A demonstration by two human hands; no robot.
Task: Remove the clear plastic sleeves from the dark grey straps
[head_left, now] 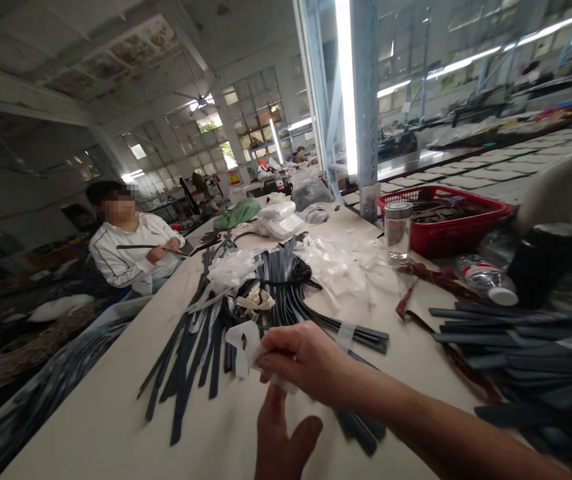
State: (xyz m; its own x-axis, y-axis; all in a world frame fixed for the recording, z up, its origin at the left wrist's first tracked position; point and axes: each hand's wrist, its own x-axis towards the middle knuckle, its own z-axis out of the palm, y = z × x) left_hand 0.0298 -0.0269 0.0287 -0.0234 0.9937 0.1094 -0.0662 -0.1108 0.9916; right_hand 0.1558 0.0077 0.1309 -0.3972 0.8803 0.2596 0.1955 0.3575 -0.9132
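My right hand [306, 363] reaches in from the right, its thumb and fingers pinched on a crumpled piece of white plastic film [246, 347]. Just below it, my left hand [286, 433] is raised from the bottom edge, thumb spread; its fingertips are partly hidden behind the film and my right hand. Behind the hands, dark grey strips [181, 373] fan out over the pale table [101, 427]. A beige cloth scrap [255, 301], a black tie [299, 275] and clear plastic wrap [231, 270] lie on the strips.
At the right stand a red basket [446, 237] of dark pieces, a glass jar [398, 233] and a lying bottle [489, 280]. More strips [531, 347] are piled at the right edge. A person in white [126, 250] sits at the left, holding a strip.
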